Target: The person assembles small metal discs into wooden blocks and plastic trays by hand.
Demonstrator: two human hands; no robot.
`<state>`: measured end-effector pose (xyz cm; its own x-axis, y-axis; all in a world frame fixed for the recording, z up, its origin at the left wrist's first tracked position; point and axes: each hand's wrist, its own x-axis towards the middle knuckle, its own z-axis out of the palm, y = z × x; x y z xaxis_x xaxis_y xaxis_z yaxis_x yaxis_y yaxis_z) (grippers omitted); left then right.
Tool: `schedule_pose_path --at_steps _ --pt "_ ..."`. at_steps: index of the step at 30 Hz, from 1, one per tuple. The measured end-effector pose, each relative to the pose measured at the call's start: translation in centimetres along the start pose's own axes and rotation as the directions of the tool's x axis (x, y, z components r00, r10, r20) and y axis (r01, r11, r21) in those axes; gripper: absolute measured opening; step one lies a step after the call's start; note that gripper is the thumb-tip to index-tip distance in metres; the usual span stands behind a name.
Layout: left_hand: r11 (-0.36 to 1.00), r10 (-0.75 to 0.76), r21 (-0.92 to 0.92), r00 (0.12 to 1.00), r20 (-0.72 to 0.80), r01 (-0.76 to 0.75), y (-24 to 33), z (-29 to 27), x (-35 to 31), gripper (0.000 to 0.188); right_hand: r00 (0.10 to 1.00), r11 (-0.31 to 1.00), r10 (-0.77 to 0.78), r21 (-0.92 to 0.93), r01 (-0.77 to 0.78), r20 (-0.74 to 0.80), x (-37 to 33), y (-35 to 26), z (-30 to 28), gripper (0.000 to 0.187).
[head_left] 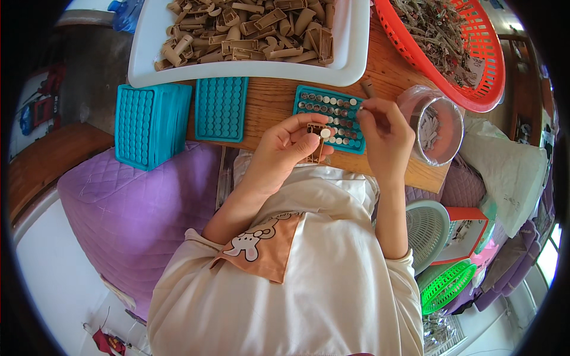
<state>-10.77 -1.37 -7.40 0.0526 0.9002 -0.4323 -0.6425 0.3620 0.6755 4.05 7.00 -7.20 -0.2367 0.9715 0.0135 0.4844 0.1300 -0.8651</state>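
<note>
My left hand [280, 148] is closed round a brown plastic casing [314, 155] with thin metal-looking strips. A round silver disc [325, 133] sits at the casing's upper end beside my thumb. My right hand [389, 135] is raised over the right edge of a teal tray [301, 114], its thumb and fingers pinched together. A small shiny bit shows at those fingertips, too small to name. Rows of silver discs [332, 109] fill pockets of the tray, which my two hands partly cover.
A white tub [249, 72] of brown casings [255, 29] stands behind. To the left are an unfilled teal tray [221, 110] and a teal tray stack [151, 126]. A red basket [496, 77] of metal strips and a clear round container [448, 142] are at right. One casing [369, 89] lies near the tub.
</note>
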Motion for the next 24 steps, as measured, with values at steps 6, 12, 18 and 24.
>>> schedule_pose_path --at_steps 6,12,18,24 --pt "0.994 0.038 -0.108 0.999 0.024 -0.035 -0.4 0.6 0.3 0.033 0.998 0.963 -0.062 0.264 0.058 0.004 -3.2 -1.6 1.1 0.015" --pt "0.999 0.036 0.003 0.998 0.059 -0.036 -1.4 0.3 0.7 0.04 0.994 0.988 -0.106 0.108 0.108 -0.029 -3.3 -1.8 0.9 0.016" --pt "0.996 0.03 0.081 0.998 0.053 -0.034 -2.3 0.3 0.8 0.039 0.993 0.985 -0.036 0.172 0.017 0.109 -2.6 -1.1 -0.1 0.012" --pt "0.999 -0.054 0.006 0.995 0.078 0.054 -1.8 0.9 0.5 0.036 0.976 0.917 0.104 0.361 -0.169 0.191 -2.9 -0.9 -0.7 0.008"
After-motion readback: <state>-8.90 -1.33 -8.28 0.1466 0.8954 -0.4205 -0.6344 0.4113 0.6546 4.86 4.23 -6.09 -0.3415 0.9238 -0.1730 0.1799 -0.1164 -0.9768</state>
